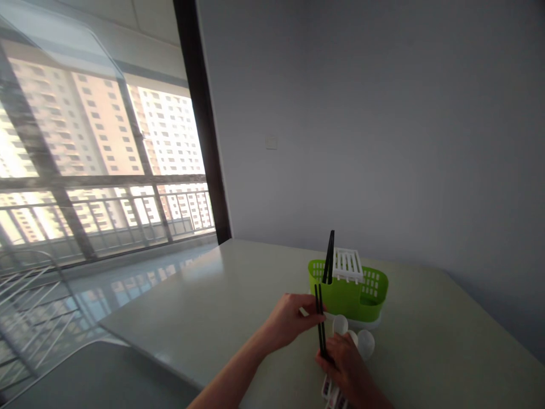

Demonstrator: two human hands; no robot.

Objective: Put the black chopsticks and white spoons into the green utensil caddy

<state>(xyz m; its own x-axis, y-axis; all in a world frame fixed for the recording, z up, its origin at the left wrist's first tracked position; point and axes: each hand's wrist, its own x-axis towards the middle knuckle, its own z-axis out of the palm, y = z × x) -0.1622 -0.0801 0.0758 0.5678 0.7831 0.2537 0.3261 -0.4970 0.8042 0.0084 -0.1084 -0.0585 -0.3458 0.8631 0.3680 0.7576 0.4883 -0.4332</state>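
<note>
Nearest, at five o'clock, the right hand [346, 363] curls closed round the lower ends of two black chopsticks [321, 338]; the left hand [293, 319] pinches them higher up, fingertips nearly meeting. Beyond, at one o'clock, stands a green basket [340, 301]. I'd worry a loosened pinch splays them, or drifting knuckles nudge the white round pieces [365, 344].

Before me the pale, glossy table [264, 272] carries a green basket [340, 299] on a white base [371, 325]; nearer me lie white round pieces [366, 344] and small dark-printed items [327, 388] (some partly hidden from me).
</note>
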